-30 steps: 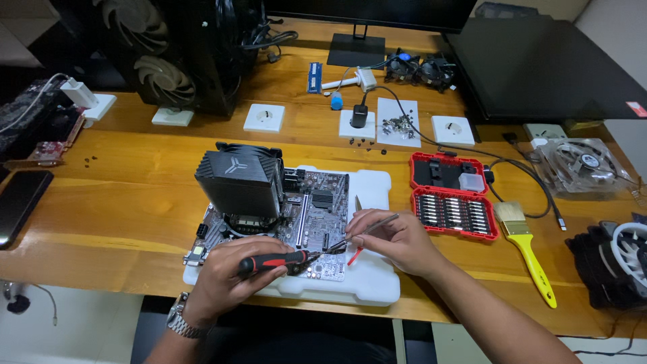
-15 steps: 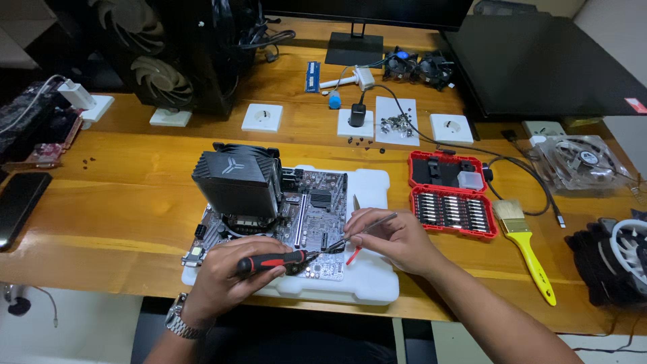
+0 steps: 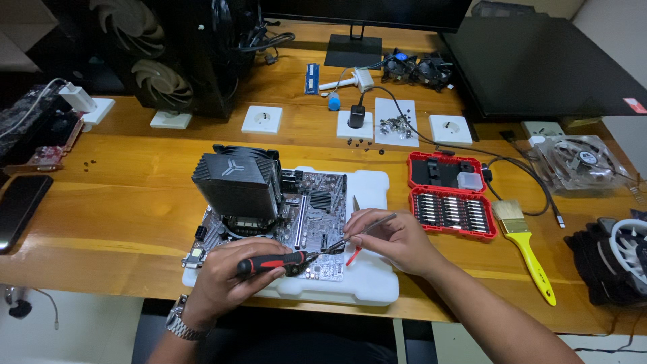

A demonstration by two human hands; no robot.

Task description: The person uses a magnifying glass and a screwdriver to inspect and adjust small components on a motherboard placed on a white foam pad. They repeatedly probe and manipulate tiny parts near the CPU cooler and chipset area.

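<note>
My left hand (image 3: 226, 280) is closed around a red and black screwdriver (image 3: 273, 261). Its tip touches the computer board (image 3: 317, 216) near the front edge. My right hand (image 3: 391, 239) pinches thin metal tweezers (image 3: 367, 229) just beside that tip. The board lies on a white foam pad (image 3: 367, 283) on the wooden table (image 3: 121, 202). A big black cooler (image 3: 236, 182) stands on the board.
</note>
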